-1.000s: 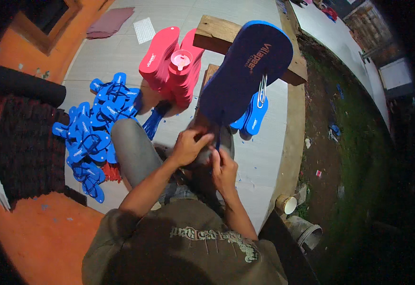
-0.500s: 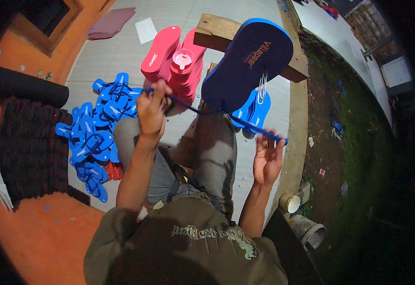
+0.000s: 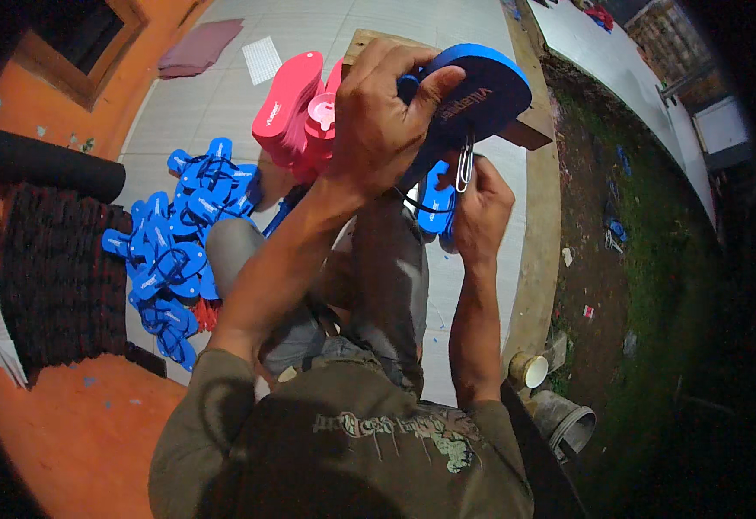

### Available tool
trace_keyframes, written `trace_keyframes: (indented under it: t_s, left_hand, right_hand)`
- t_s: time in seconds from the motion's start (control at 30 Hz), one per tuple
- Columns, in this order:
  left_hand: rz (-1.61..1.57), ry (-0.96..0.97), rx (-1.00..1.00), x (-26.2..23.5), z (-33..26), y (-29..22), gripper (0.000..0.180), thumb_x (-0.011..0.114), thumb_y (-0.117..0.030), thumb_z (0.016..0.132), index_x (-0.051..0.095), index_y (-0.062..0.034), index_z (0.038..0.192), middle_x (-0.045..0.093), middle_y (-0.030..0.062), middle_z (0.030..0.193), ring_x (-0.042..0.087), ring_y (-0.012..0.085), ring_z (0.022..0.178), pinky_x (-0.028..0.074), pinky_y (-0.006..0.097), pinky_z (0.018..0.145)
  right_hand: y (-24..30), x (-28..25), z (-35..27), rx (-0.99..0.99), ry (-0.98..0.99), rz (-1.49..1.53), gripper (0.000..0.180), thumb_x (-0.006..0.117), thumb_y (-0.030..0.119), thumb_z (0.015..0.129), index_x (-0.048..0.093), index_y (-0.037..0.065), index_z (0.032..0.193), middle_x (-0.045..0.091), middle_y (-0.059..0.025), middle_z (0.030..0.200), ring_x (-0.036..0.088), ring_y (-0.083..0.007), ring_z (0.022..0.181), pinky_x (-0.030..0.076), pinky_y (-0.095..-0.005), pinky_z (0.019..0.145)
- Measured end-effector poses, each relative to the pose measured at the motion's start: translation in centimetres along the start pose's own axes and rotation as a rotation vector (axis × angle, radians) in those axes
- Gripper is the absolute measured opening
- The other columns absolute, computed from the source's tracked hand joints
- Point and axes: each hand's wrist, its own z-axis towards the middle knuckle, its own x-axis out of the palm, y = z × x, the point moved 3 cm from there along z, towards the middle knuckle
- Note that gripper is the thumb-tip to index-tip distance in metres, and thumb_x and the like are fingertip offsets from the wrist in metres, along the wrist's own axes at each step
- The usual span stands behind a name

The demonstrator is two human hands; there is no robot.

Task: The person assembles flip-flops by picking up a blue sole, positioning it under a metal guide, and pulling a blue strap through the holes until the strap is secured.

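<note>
L hand (image 3: 386,117) curled over sole (image 3: 490,91), R hand (image 3: 484,208) nr wire (image 3: 464,173).

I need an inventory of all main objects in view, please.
Printed foam sole: one, blue, upper centre
Thin strap: one, dark, below sole
Metal loop: one, silver, at sole
Wooden beam: one, brown, behind sole
Foam sole stacks: two, pink, upper middle
Round cup: one, pink, atop stacks
Strapped sandals: many, blue, left floor
Foam soles: several, blue, centre
Gridded sheet: one, white, upper left
Thick roll: one, black, left
Round buckets: two, pale, lower right
Left grip: one, bare, on sole
Right grip: one, bare, by loop
</note>
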Motion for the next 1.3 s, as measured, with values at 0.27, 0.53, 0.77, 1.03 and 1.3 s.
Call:
trace_keyframes:
  t_s: [0.27,0.53,0.77,1.03,1.3]
  left_hand:
    - [0.096,0.195,0.010,-0.1,1.3,-1.7,0.044,0.062,-0.047,0.074,0.062,-0.0033,0.081,0.058,0.0100,0.069,0.057,0.0230,0.061,0.044,0.031,0.057]
    - [-0.277,0.276,-0.306,0.1,0.1,-1.6,0.043,0.064,-0.043,0.074,0.064,-0.0042,0.092,0.064,0.0097,0.073,0.061,0.0129,0.063,0.046,0.025,0.056]
    - [-0.241,0.280,-0.327,0.3,-0.1,-1.1,0.043,0.064,-0.044,0.074,0.063,-0.0035,0.091,0.064,0.0087,0.069,0.061,0.0129,0.064,0.047,0.026,0.058]
    - [-0.207,0.233,-0.347,0.2,-0.1,-0.9,0.041,0.061,-0.043,0.077,0.063,-0.0025,0.085,0.063,0.0093,0.066,0.060,0.0134,0.060,0.046,0.027,0.054]
    - [-0.499,0.304,-0.561,-0.5,-1.8,-0.5,0.048,0.057,-0.047,0.079,0.062,-0.0004,0.089,0.061,0.0024,0.071,0.055,0.0063,0.065,0.045,0.022,0.057]
  right_hand:
    - [1.2,1.2,-2.1,-0.125,0.117,0.642,0.033,0.052,0.031,0.086,0.056,-0.001,0.081,0.054,-0.0048,0.069,0.051,-0.0106,0.062,0.046,-0.0267,0.063]
    - [0.1,2.1,-2.1,-0.176,0.074,0.650,0.034,0.053,0.034,0.085,0.053,0.000,0.077,0.050,-0.0047,0.065,0.046,-0.0118,0.053,0.045,-0.0288,0.047]
    - [-1.4,2.1,-2.5,-0.108,0.115,0.697,0.030,0.054,0.030,0.085,0.059,0.001,0.079,0.054,-0.0012,0.065,0.044,-0.0037,0.052,0.030,-0.0173,0.045]
    - [0.6,1.8,-2.4,0.273,0.182,0.796,0.035,0.049,0.035,0.088,0.053,0.005,0.071,0.039,0.0051,0.049,0.030,-0.0019,0.041,0.021,-0.0188,0.037]
    - [3.1,-1.3,-0.8,0.271,0.131,0.434,0.025,0.051,0.028,0.087,0.055,0.004,0.090,0.047,0.0004,0.066,0.042,-0.0064,0.054,0.036,-0.0225,0.046]
